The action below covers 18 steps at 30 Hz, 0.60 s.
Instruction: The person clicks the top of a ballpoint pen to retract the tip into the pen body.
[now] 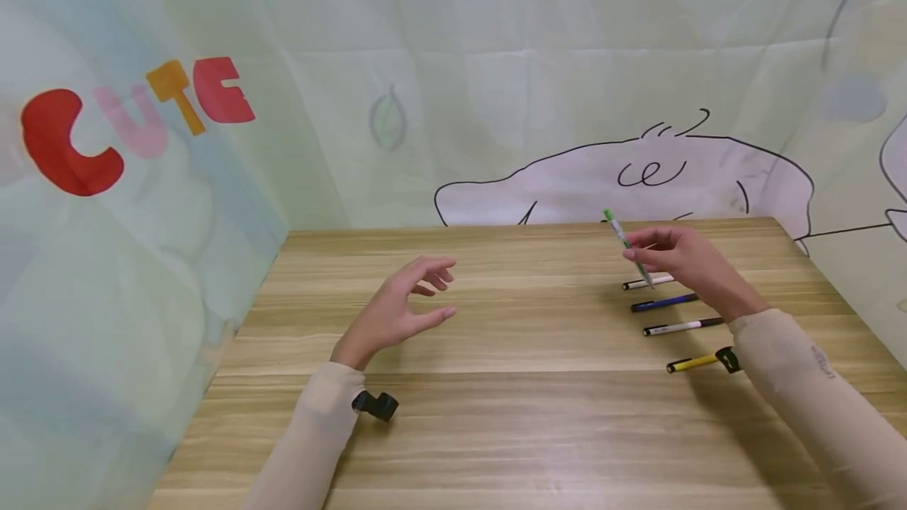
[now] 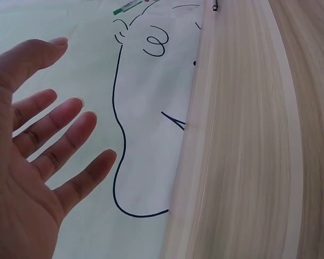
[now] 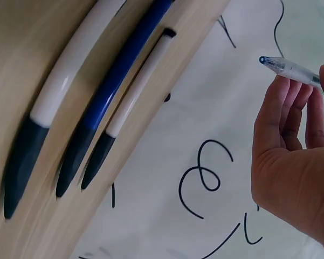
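Observation:
The right hand (image 1: 669, 252) pinches a clear pen with a green end (image 1: 618, 230) between thumb and fingers, tilted above the table's back right. In the right wrist view that hand (image 3: 291, 129) holds the pen (image 3: 291, 71) by its barrel, its tip pointing left. Below it in the head view lie a white pen (image 1: 638, 284), a blue pen (image 1: 662, 304), a white pen with a dark grip (image 1: 680, 327) and a yellow pen (image 1: 690, 364). The left hand (image 1: 397, 309) hovers over the table's left half, fingers spread and holding nothing; its palm (image 2: 27, 183) shows in the left wrist view.
The wooden table (image 1: 496, 415) ends at a printed curtain (image 1: 453, 101) behind it, which also hangs along the left side. The pens lie roughly parallel, one behind another, on the right half. Each wrist wears a small black camera, the left one (image 1: 379, 406) showing plainly.

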Available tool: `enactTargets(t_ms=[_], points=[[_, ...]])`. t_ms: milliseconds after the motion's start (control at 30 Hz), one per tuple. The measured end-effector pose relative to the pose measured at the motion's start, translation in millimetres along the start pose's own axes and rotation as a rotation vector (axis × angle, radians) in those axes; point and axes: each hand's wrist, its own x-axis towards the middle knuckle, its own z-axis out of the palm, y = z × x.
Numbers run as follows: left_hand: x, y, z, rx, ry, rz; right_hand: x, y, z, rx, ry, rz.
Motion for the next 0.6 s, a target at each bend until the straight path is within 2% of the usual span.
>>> enactTargets(t_ms=[200, 400, 600], points=[[-2.4, 1.8, -2.5, -0.011, 0.005, -0.009, 8.0, 6, -12, -0.122, -0.016, 0.013], [-4.1, 1.4, -4.2, -0.016, 0.004, -0.014, 14.5, 12, -17, -0.22, -0.005, -0.035], [-4.5, -1.2, -5.1, -0.005, 0.005, -0.004, 23.3, 20, -22, -0.288, -0.031, -0.057]])
